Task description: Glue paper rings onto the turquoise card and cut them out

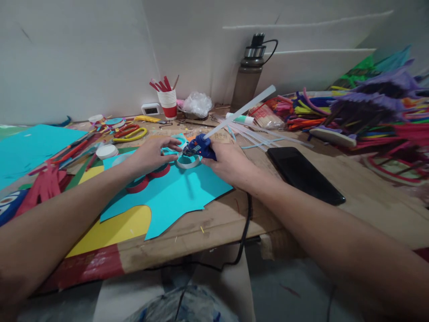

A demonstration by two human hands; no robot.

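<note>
My right hand (231, 163) is wrapped round a blue hot glue gun (200, 147), with a long translucent glue stick (241, 111) standing out of its back. The nozzle points left, over a white ring (187, 164) on a turquoise paper sheet (177, 192). My left hand (150, 155) hovers at the left of that ring, thumb and fingers apart, with nothing visible between them. Beneath it lie red rings (137, 185), partly covered by the hand. Another pale ring (179, 142) sits just behind the fingertips; whether they touch it I cannot tell.
A black phone (304, 174) lies right of my right forearm. A black cord (246, 228) hangs over the table's front edge. Behind stand a bottle (248, 76) and a paper cup (167, 103). Scissors (130, 133) lie left; colourful pipe cleaners (311, 107) are heaped right.
</note>
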